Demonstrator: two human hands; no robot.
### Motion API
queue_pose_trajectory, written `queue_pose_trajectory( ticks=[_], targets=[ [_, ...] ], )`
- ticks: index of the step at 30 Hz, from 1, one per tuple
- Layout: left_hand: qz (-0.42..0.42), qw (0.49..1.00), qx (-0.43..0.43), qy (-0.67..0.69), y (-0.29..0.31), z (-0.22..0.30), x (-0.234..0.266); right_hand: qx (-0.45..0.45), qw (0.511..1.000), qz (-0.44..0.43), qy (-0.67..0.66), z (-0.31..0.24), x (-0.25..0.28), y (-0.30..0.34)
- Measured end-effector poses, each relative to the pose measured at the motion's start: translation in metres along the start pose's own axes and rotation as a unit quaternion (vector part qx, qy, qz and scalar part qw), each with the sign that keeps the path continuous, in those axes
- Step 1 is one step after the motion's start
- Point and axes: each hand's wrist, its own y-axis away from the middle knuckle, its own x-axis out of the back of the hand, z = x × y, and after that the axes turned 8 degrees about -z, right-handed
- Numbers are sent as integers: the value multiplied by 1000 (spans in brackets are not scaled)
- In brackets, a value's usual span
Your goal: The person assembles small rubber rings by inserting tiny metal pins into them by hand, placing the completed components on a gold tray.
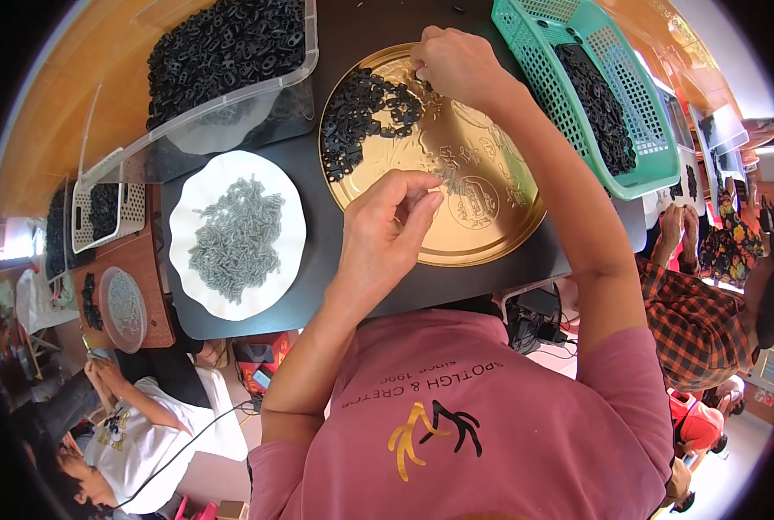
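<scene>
A round gold tray point(482, 247) lies on the dark table, with small black plastic pieces point(361, 113) heaped on its left side. A few small clear-grey tube-like pieces point(452, 180) are on the tray's middle. My left hand point(387, 230) is over the near part of the tray, thumb and forefinger pinched together; what they hold, if anything, is too small to name. At the tray's far edge my right hand point(460, 68) has its fingers bent downward and closed, with black bits right beside the fingertips. Whatever those fingers grip is hidden.
A white scalloped plate point(183, 217) full of clear-grey tubes stands left of the tray. Behind it is a clear plastic bin point(310, 52) of black pieces. A green basket point(534, 65) with black pieces stands at right. Other people point(695, 321) sit on both sides.
</scene>
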Motion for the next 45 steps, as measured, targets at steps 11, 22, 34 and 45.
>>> queue_pose_trajectory(
  ticks=[11,22,34,45],
  targets=[
    [5,1000,-4,-30,-2,1,-2,16,991,-102,-80,3,13,-9],
    [9,997,-18,-73,-2,4,-2,31,990,-69,-121,-4,13,0],
    [15,999,-1,-37,-2,-2,-2,18,981,-60,-186,-4,7,-5],
    [42,999,4,3,-3,0,1,14,934,-34,-354,-4,11,25]
  ],
)
